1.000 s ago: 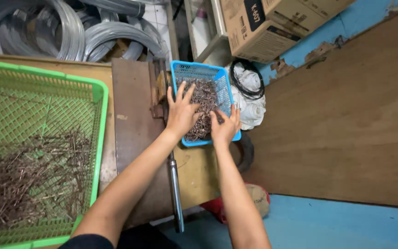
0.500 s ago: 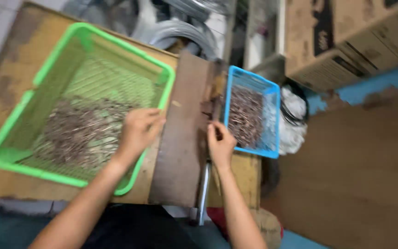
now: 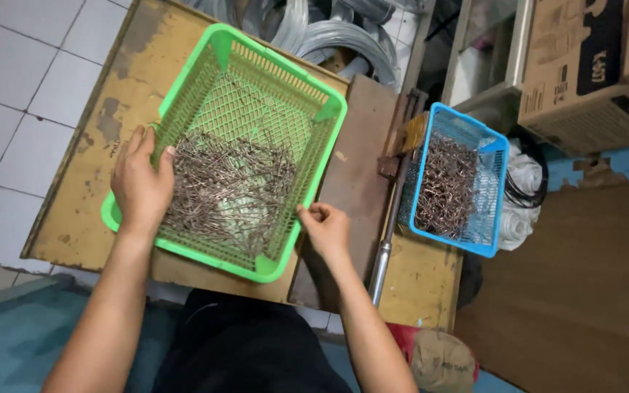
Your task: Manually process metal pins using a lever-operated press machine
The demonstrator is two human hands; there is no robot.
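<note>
**Both hands at the green basket of metal pieces**

The left hand (image 3: 140,183) lies flat, fingers spread wide, over the left rim of the green basket (image 3: 325,109), its fingertips touching the heap of thin metal pieces (image 3: 231,191) inside. The right hand (image 3: 324,227) rests at the basket's right rim, fingers curled narrow; I cannot tell if it holds a piece. To the right of the right hand stands a dark metal plate (image 3: 354,167) with a lever bar (image 3: 386,240). Further right sits a blue basket (image 3: 495,189) with bent pieces (image 3: 445,185). Beyond both hands lie coils of wire (image 3: 336,35).
</note>
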